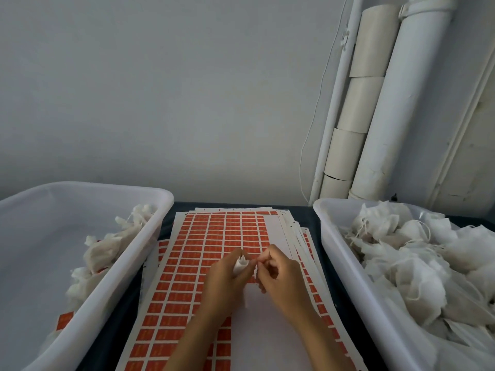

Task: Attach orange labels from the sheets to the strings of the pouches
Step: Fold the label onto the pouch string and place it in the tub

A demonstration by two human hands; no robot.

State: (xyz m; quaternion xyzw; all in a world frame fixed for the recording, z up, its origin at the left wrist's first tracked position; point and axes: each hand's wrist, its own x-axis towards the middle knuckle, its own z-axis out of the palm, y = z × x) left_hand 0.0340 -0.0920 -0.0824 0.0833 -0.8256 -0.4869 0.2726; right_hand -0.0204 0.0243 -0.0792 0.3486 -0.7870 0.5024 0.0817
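Left hand (pixel 227 274) gripping upright pouch (pixel 240 264), right hand (pixel 278 274) fingers pinching its top

A single wide-angle view, worn on the person's head, looks forward and down over the dark worktop (pixel 316 218) toward a plain grey wall (pixel 160 89). It sits close: both forearms enter from the bottom edge and the fingers (pixel 263 257) meet just below centre. White plastic tubs curve away left (pixel 150 234) and right (pixel 337 250) of the fingers (lens distortion bends their rims). No second view shares the scene.
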